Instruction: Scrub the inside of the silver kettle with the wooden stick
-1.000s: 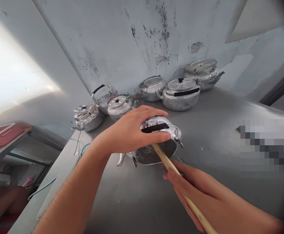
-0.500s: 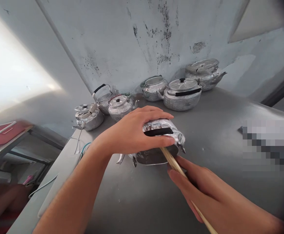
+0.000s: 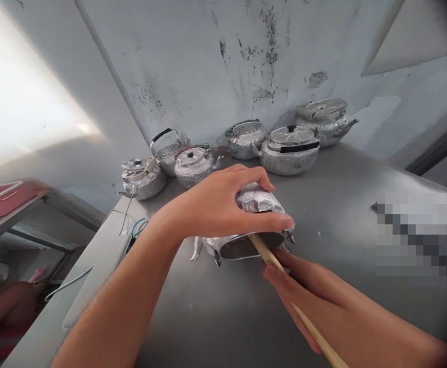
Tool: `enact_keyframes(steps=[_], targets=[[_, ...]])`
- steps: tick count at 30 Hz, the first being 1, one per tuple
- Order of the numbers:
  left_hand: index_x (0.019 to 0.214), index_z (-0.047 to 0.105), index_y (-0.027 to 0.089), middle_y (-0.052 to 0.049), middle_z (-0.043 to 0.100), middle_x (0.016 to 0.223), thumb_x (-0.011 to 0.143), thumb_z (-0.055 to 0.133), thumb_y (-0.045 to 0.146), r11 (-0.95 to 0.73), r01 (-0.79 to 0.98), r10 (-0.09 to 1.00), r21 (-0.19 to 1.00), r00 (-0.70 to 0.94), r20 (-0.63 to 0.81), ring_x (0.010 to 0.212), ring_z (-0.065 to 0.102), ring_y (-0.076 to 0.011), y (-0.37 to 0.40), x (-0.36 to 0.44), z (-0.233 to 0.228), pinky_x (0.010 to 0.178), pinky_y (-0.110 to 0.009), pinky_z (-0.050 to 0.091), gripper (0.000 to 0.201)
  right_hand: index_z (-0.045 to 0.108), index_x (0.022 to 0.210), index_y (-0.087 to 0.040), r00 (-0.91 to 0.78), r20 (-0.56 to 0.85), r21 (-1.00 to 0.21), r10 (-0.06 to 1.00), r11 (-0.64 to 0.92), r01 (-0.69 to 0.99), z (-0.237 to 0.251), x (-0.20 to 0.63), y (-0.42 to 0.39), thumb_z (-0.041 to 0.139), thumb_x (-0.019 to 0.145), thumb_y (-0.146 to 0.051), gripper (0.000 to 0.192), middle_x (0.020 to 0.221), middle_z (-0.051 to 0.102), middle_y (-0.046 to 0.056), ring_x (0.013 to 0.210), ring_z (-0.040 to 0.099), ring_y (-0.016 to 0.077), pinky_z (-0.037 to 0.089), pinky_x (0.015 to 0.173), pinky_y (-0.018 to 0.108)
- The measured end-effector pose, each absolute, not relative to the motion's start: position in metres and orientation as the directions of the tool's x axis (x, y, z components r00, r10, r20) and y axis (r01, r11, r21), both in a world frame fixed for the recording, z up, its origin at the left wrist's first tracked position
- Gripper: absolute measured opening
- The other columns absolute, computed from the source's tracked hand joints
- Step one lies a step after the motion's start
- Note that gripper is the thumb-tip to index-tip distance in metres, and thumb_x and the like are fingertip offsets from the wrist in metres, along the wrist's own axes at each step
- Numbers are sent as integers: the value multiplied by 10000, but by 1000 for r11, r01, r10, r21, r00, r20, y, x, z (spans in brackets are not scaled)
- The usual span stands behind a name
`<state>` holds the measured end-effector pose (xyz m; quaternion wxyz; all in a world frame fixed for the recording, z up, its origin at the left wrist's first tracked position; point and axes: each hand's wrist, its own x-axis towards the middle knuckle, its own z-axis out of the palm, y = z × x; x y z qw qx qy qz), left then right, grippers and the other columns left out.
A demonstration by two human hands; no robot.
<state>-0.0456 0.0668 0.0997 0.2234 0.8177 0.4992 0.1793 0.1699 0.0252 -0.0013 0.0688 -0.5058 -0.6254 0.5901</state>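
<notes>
A silver metal kettle (image 3: 260,198) lies tilted on the grey table (image 3: 196,317), its open mouth facing me. Over its top side curls my left hand (image 3: 219,204), fingers on the far side and thumb across the near side, steadying it. The thumb covers most of the kettle's black handle grip. My right hand (image 3: 300,286) is closed around a wooden stick (image 3: 315,332). The stick's far end goes into the kettle's mouth, where its tip is hidden.
Several more silver kettles stand along the wall, among them a lidded one (image 3: 290,151) and a spouted one (image 3: 195,166). A cable (image 3: 72,281) runs by the table's left edge. At far left are a pink box (image 3: 6,199) and a person's leg (image 3: 12,306).
The kettle has turned slightly under my left hand, and my thumb now lies over the black grip that showed before. My right hand keeps its hold on the stick. The view has shifted a little.
</notes>
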Motion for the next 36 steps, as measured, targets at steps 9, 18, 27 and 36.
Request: enact_keyframes(steps=[9,18,27,36], targets=[[994,649,252,18,634,852,812,776,643,-369,679,916,635,383,122,736,528,-166,72,-50,94,607,-305,370,449,542,829,-271,-541,-459,-844,705,-155,514,3,163,28,345,1022,-680,493,567,509,-67,548,484,165,475,571,292],[1113,741,254,-19,744,1078,801,790,611,-302,665,942,683,319,106,903,663,-210,75,-45,88,689,-302,468,477,599,824,-258,-523,-486,-846,700,-224,484,-28,171,20,368,994,-793,607,601,547,-53,555,501,153,466,547,259],[1247,780,314,-20,782,1159,834,758,595,-269,725,950,634,307,52,1039,719,-285,80,-47,87,793,-344,558,500,668,982,-246,-521,-539,-841,662,-384,383,-22,172,18,419,994,-772,582,632,542,-51,593,504,158,469,564,254],[1240,783,318,-15,780,1146,834,762,584,-250,731,956,635,292,41,1001,723,-264,81,-48,88,756,-319,551,486,645,893,-239,-507,-538,-836,674,-347,426,-9,170,25,396,1023,-726,562,608,549,-51,580,492,146,434,560,244]])
